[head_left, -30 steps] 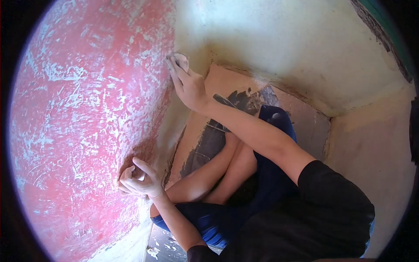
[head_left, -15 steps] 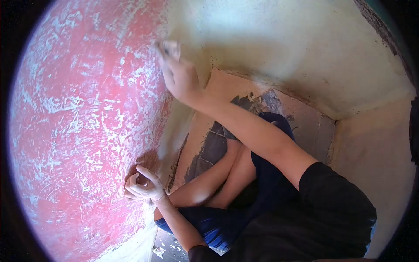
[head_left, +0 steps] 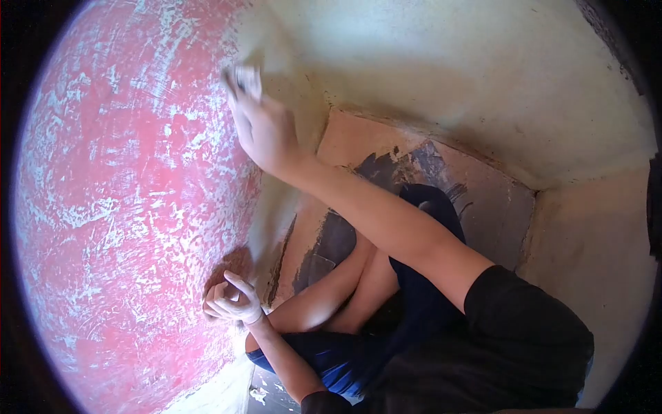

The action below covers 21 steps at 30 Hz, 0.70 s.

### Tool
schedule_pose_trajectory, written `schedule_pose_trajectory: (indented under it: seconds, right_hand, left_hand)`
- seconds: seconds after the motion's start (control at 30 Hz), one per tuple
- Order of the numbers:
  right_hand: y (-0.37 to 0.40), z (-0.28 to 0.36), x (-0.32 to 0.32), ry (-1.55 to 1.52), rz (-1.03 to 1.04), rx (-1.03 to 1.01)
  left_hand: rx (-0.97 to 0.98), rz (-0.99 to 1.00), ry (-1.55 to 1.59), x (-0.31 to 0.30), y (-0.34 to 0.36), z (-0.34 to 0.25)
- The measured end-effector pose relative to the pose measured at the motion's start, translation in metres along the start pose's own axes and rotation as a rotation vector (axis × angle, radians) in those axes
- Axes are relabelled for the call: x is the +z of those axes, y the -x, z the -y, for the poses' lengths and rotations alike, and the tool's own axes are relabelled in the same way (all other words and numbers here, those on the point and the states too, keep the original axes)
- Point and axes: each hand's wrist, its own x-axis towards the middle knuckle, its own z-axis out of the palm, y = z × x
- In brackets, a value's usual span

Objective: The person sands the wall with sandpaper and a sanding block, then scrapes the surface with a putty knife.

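Note:
My right hand (head_left: 265,134) is closed round a small pale object with a dark part (head_left: 247,80), blurred by motion, at the edge of the pink, white-streaked wall (head_left: 148,159). Lower down, my left hand (head_left: 233,300) is whitened with dust and held against or close to the same wall. Its fingers are curled in, with the thumb raised; whether anything is inside them is hidden.
My bent legs (head_left: 324,293) and dark blue shorts (head_left: 427,276) lie below my right arm. Beyond them are floor tiles with dark patches (head_left: 483,200). A pale wall (head_left: 441,62) meets the pink wall in a corner.
My right hand has moved left across the view with the object in it. My left hand appears slightly lower and to the right, still curled. The view has shifted a little.

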Motion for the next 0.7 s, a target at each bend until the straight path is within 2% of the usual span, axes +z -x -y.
schedule_pose_trajectory:
  seconds: [0.03, 0.1, 0.13, 0.2, 0.23, 0.3, 0.33, 0.4, 0.43, 0.47, 0.5, 0.53, 0.63, 0.7]
  right_hand:
    - [0.002, -0.004, 0.0, 0.001, 0.001, 0.0]
    - [-0.001, -0.015, -0.003, 0.068, -0.149, -0.233]
    - [-0.016, -0.014, -0.006, 0.073, -0.159, -0.234]
    - [-0.058, -0.014, -0.006, 0.108, 0.074, 0.026]
    - [-0.086, -0.023, -0.003, 0.103, 0.068, 0.021]
    - [-0.12, -0.042, 0.004, 0.25, -0.211, -0.15]
    - [-0.105, -0.027, 0.004, 0.248, -0.202, -0.152]
    - [-0.052, 0.007, -0.001, 0.003, 0.047, 0.23]
    - [-0.028, 0.01, -0.007, 0.007, 0.047, 0.231]
    - [0.0, 0.009, -0.01, 0.051, 0.038, 0.151]
    - [0.009, 0.011, -0.016, 0.101, 0.029, 0.063]
    - [0.007, 0.008, -0.016, 0.109, 0.024, 0.064]
    - [-0.034, -0.001, -0.009, 0.113, 0.008, 0.122]
    - [-0.081, -0.013, -0.003, 0.192, -0.128, 0.043]
  left_hand:
    - [0.009, 0.007, 0.016, 0.004, 0.003, -0.001]
    - [0.039, 0.007, 0.109, 0.008, 0.003, -0.006]
    - [0.047, 0.002, 0.115, 0.009, 0.005, -0.006]
    - [0.071, 0.016, 0.118, 0.006, 0.015, 0.002]
    - [0.053, 0.033, 0.098, 0.005, 0.019, 0.007]
    - [0.043, 0.017, 0.092, 0.002, 0.012, 0.007]
    - [0.027, -0.009, 0.091, 0.003, 0.008, 0.003]
    - [-0.003, -0.013, 0.073, 0.009, 0.004, -0.007]
    - [-0.01, -0.014, 0.044, 0.011, 0.004, -0.007]
    - [-0.01, -0.012, 0.012, 0.01, 0.004, -0.004]
    - [-0.009, -0.01, 0.018, 0.009, 0.006, -0.004]
    - [0.004, -0.014, 0.021, 0.007, 0.008, -0.003]
    - [0.039, -0.039, 0.04, 0.006, 0.005, -0.002]
    - [0.018, -0.05, 0.057, 0.011, 0.002, -0.003]
